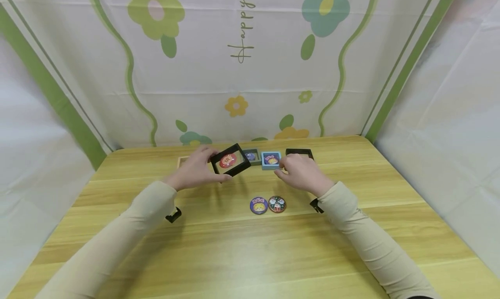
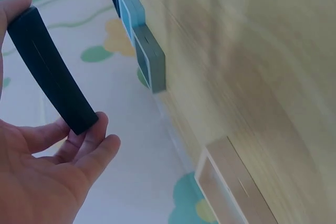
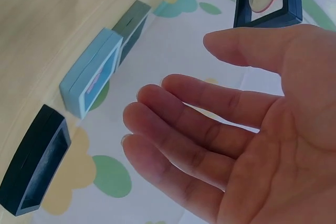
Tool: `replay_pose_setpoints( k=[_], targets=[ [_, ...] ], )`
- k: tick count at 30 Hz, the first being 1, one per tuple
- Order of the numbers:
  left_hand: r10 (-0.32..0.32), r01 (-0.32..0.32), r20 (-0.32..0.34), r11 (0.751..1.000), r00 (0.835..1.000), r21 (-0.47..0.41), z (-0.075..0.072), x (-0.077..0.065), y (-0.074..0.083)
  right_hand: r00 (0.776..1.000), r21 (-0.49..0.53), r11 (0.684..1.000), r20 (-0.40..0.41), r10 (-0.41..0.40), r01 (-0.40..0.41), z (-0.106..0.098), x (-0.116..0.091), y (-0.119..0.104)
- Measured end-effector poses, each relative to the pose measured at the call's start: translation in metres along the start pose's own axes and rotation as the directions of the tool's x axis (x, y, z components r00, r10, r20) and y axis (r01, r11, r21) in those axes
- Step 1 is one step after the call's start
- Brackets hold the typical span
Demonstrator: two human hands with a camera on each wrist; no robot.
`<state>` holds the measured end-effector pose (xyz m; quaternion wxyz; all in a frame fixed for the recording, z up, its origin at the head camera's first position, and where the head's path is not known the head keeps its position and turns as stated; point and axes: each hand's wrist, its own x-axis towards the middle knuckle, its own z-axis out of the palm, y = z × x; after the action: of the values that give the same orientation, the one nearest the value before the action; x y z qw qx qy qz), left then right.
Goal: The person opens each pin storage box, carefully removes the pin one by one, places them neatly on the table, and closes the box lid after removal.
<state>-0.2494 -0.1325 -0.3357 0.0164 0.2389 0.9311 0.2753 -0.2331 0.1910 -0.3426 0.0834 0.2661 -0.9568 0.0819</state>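
My left hand [image 1: 194, 171] holds a black square display frame [image 1: 239, 169] by its edges, tilted above the table, with a round red badge [image 1: 228, 160] inside. In the left wrist view, thumb and fingers grip opposite ends of this frame [image 2: 52, 72]. My right hand [image 1: 301, 172] is near a light blue frame [image 1: 270, 166] that has a cartoon badge in it. The right wrist view shows that hand [image 3: 247, 129] empty, its fingers loosely extended. Behind it stands another black frame [image 1: 299, 151], partly hidden in the head view.
A grey-green frame [image 1: 256, 162] adjoins the light blue one. A pale wooden frame [image 1: 181, 160] is partly covered by my left hand. Two round badges, one purple [image 1: 258, 205] and one dark with a red rim [image 1: 277, 204], lie on the wooden table [image 1: 250, 255]. Behind hangs a flowered cloth [image 1: 273, 77].
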Motion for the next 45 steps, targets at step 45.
replay_pose_setpoints(
  k=[45],
  targets=[
    [-0.068,0.005,-0.289,0.977,0.955,-0.215,0.043,-0.047,0.069,0.991,0.969,0.222,0.088,0.103,-0.109,-0.014,-0.037,-0.084]
  ],
)
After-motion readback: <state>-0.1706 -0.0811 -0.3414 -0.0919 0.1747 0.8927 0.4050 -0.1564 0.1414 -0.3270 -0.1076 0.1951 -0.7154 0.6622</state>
